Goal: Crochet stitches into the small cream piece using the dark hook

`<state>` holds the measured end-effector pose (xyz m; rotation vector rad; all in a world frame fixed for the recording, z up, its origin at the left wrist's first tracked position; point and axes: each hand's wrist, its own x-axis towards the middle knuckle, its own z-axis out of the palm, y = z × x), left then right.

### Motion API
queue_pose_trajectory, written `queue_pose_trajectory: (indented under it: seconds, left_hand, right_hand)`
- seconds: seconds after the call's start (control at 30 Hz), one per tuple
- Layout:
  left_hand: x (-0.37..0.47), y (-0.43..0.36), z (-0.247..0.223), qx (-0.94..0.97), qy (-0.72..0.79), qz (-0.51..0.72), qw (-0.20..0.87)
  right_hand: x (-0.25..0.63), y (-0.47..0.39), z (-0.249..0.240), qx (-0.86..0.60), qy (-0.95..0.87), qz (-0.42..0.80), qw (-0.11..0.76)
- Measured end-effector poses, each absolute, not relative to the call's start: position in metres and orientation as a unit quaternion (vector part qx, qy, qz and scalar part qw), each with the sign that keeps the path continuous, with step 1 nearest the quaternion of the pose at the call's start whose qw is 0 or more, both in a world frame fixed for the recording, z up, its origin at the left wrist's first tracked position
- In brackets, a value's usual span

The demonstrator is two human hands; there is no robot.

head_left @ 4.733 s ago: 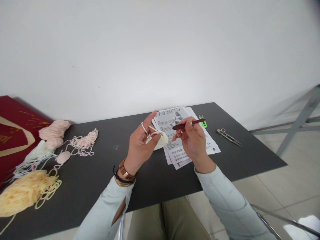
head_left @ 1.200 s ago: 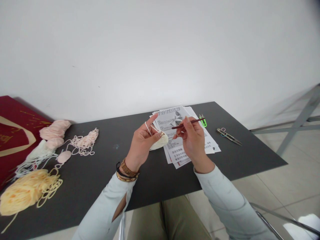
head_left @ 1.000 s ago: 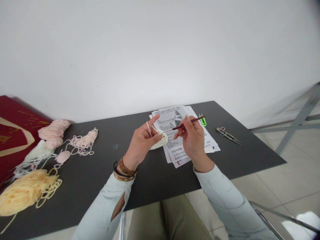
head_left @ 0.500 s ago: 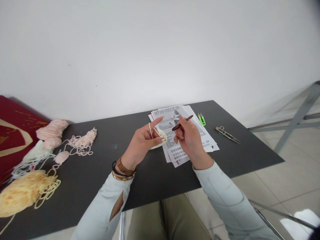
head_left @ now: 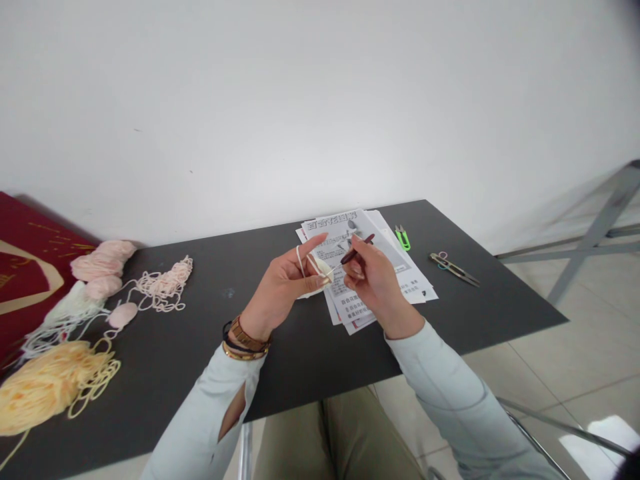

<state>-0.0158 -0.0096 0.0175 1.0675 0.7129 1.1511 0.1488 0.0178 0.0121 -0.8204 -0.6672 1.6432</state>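
My left hand (head_left: 287, 283) pinches a small pale cream crochet piece (head_left: 324, 272) between thumb and fingers. White yarn (head_left: 301, 259) loops round its raised index finger. My right hand (head_left: 373, 277) grips the dark handle of a crochet hook (head_left: 357, 249) like a pen. The hook's thin tip points left and reaches the edge of the crochet piece; whether it is inside a stitch I cannot tell. Both hands are above the table, partly over printed sheets (head_left: 400, 283).
Green thread snips (head_left: 403, 238) and metal scissors (head_left: 455, 270) lie right of the sheets. To the left are pink yarn (head_left: 104, 260), a loose pink tangle (head_left: 165, 285), white yarn (head_left: 70, 313), yellow yarn (head_left: 45, 387) and a red bag (head_left: 35, 267). A wall borders the black table (head_left: 210, 387) at the back.
My right hand has moved slightly left and down, bringing the hook's tip to the crochet piece. My left hand has stayed nearly still.
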Motion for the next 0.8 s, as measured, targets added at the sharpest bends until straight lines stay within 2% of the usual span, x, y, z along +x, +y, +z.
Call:
queue_pose_trajectory:
  seconds: [0.37,0.8]
  left_hand:
    - [-0.01,-0.012,0.019,0.447,0.309,0.573,0.614]
    - [0.002,-0.01,0.009,0.422,0.375,0.655,0.502]
  right_hand:
    - [0.15,0.018,0.007,-0.265,-0.279,0.748,0.541]
    - [0.132,0.006,0.001,-0.276,-0.354,0.675,0.586]
